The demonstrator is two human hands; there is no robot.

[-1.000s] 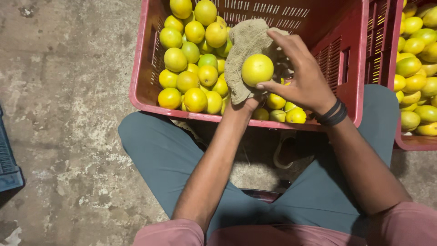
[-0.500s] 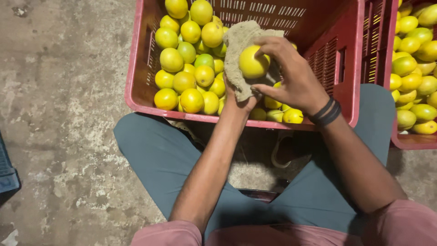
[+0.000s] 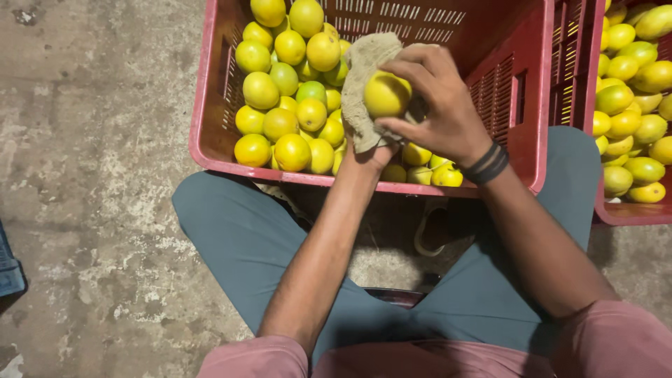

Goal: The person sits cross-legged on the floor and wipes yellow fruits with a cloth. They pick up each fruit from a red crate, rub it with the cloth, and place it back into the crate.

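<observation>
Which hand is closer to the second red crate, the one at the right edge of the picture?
Right. The right hand holds a yellow fruit nearer the second red crate. The left hand, under a beige cloth, is farther left.

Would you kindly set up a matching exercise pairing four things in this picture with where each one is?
Things:
1. round yellow fruit
2. coarse beige cloth
3. red slotted plastic crate
4. dark wristbands

Places:
A. on the right wrist
B. on the concrete floor, in front of the knees
C. in the grip of the right hand, pressed against the cloth
D. draped over the left hand, beneath the fruit

Pairs: 1-C, 2-D, 3-B, 4-A
</observation>
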